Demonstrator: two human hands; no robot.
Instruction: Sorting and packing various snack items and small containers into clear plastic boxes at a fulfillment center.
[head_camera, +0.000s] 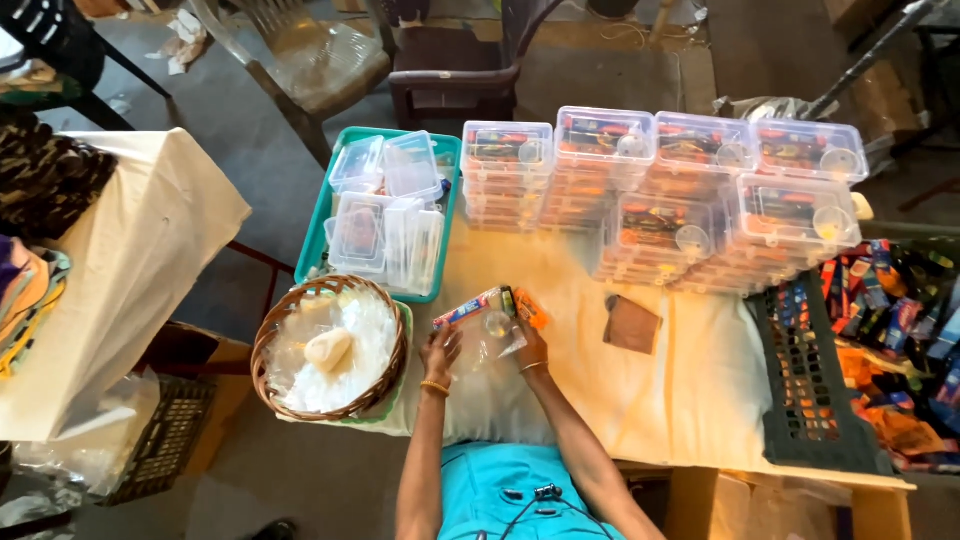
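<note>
Between both hands, a clear pouch lies flat, packets slanting up-right.

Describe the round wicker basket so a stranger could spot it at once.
Start at the cream cloth-covered table and go to its left edge, just below the teal plastic tray of empty clear boxes. The round wicker basket sits there, the only woven brown container, filled with clear plastic bags.

Glossy clear plastic boxes, woven wicker basket, matt cream tablecloth, teal plastic tray
</note>
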